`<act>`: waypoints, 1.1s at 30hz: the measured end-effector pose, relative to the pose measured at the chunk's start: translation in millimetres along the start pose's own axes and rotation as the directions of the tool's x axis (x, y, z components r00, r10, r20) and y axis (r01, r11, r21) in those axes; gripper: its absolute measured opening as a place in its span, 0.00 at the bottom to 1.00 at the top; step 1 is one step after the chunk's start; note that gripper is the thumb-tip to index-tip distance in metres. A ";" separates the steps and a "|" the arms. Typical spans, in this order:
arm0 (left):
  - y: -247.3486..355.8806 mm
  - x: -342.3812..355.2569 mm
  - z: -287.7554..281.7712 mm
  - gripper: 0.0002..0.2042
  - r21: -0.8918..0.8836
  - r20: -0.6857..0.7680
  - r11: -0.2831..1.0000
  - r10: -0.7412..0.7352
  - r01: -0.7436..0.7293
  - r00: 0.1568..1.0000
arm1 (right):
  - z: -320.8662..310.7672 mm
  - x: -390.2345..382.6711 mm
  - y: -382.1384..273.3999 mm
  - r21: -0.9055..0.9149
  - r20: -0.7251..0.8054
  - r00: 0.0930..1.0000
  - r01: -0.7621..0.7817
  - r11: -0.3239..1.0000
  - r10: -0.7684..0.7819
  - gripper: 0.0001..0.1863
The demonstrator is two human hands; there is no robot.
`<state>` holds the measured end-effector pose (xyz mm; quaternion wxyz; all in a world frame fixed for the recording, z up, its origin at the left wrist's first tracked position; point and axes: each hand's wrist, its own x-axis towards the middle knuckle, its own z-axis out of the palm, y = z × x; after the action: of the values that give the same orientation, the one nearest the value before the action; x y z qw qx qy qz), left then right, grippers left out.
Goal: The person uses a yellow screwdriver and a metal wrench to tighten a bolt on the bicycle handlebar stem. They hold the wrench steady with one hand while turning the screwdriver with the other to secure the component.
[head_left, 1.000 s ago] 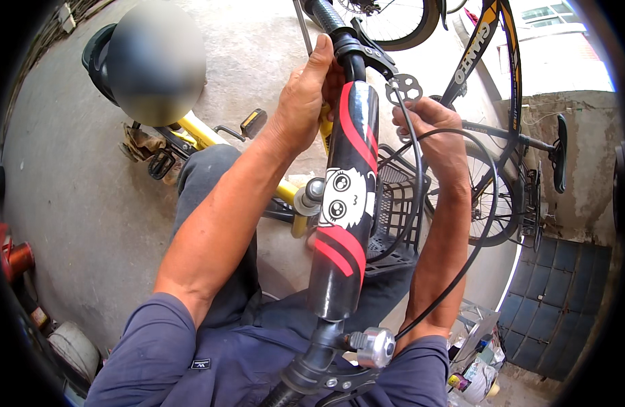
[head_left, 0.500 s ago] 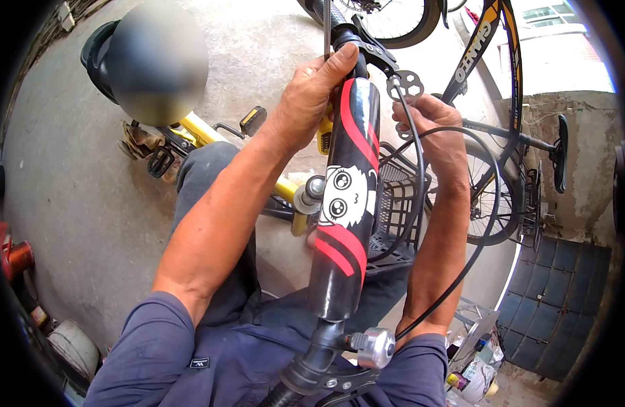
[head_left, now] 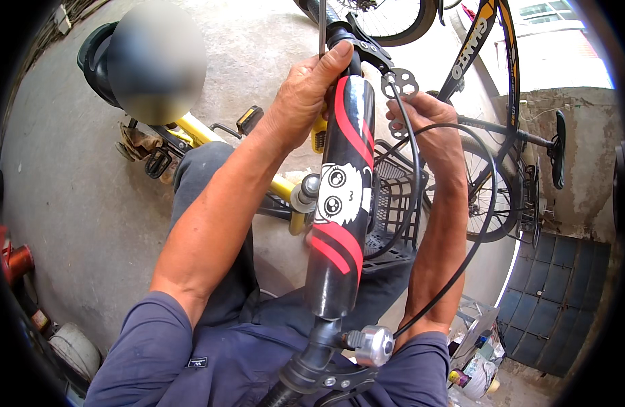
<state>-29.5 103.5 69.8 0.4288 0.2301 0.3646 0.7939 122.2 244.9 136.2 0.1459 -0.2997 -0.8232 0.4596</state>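
My left hand is wrapped around the handlebar beside the brake lever clamp. A thin metal rod rises by its fingers; whether the hand also holds it I cannot tell. Pinched in my right hand is a flat multi-hole bicycle wrench, held at the end of the black brake cable by the lever. Its lower part is partly hidden by the fingers. Between my arms runs a black padded sleeve with red stripes and a cartoon cat. A silver bell sits on the bar's near end.
Below the bar are a yellow bicycle frame and a black basket. Behind my right hand stands another bicycle with a black and orange frame. A black wheel is at the top. Bags and packages lie at the lower right.
The handlebar and both hands sit very slightly further left in the picture. Both holds look the same.
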 end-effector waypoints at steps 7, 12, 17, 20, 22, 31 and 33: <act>-1.0 0.6 -3.0 0.35 0.059 0.005 0.998 0.000 0.000 1.000 | -11.3 2.7 -5.1 -0.116 -0.019 0.999 0.032 0.993 -0.034 0.11; 2.2 -0.8 0.5 0.35 0.028 0.005 0.999 -0.023 0.023 1.000 | -23.5 1.0 -20.1 -0.166 -0.086 0.996 -0.004 0.986 -0.010 0.12; 0.9 0.1 -0.4 0.35 0.015 0.006 1.000 -0.004 0.004 1.000 | -14.2 -3.4 -10.2 -0.161 -0.041 0.999 0.000 0.987 -0.006 0.12; 0.5 -0.6 2.0 0.36 0.014 0.000 1.000 -0.011 0.011 1.000 | -4.6 -2.6 -0.6 -0.100 -0.003 1.000 -0.019 0.995 0.018 0.12; 1.0 -1.3 1.5 0.36 0.011 0.007 1.000 -0.008 0.008 1.000 | 6.5 -2.0 -0.4 0.044 0.035 0.999 -0.021 0.999 0.019 0.11; 2.0 -1.8 1.7 0.36 0.041 0.008 0.999 0.011 -0.011 1.000 | 7.3 6.2 10.3 0.124 0.034 0.999 -0.019 0.992 0.015 0.10; 3.0 -1.7 2.7 0.36 0.036 0.006 0.999 0.005 -0.005 1.000 | -0.4 5.8 1.7 0.008 0.012 1.000 -0.018 1.000 0.018 0.11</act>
<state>-28.2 102.0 73.8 0.4236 0.2410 0.3771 0.7876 118.5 249.4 134.8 0.1381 -0.3038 -0.8195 0.4659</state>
